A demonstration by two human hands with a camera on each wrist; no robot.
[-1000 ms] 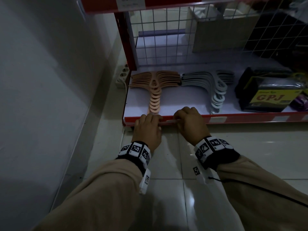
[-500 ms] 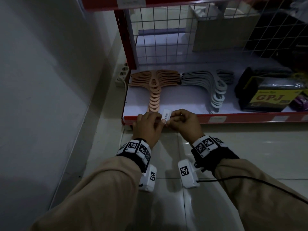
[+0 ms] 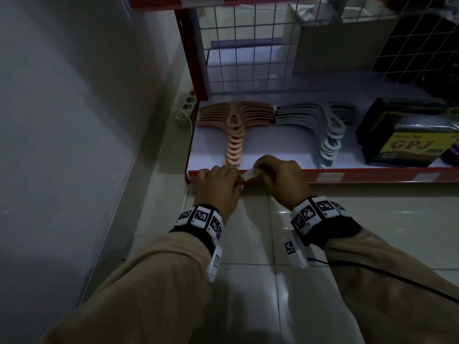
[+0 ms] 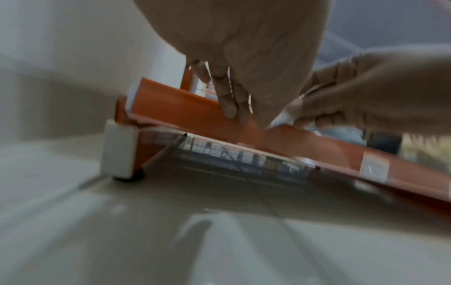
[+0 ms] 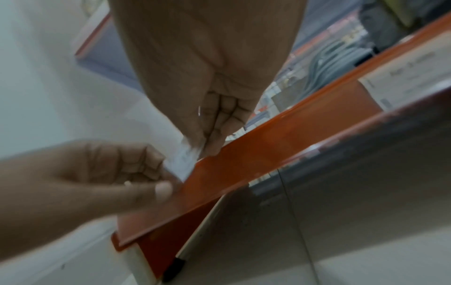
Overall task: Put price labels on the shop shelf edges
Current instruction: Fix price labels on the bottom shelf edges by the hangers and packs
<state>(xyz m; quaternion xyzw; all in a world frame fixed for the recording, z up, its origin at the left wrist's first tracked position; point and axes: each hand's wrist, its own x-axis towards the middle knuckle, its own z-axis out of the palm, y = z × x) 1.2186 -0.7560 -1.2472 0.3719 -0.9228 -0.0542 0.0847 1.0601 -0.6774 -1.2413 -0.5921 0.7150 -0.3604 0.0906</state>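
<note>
A small white price label (image 3: 249, 174) hangs tilted at the top of the red shelf edge (image 3: 372, 178) of the lowest shelf, near its left end. My right hand (image 3: 263, 173) pinches its upper right end; in the right wrist view the label (image 5: 182, 164) shows below those curled fingers. My left hand (image 3: 233, 177) pinches the label's lower left corner, its thumb (image 5: 163, 190) lying on the red strip (image 5: 231, 173). In the left wrist view the left fingers (image 4: 229, 100) point down onto the strip (image 4: 185, 115).
Two labels (image 3: 330, 176) (image 3: 428, 176) sit further right on the edge. On the shelf lie peach hangers (image 3: 233, 135), grey hangers (image 3: 323, 130) and a black GPJ package (image 3: 407, 142). A wall stands close on the left, with a power strip (image 3: 185, 108). Tiled floor below.
A second ago both hands lay on the shelf edge. They then lifted the label above it, and now they hold it lower, against the top of the edge.
</note>
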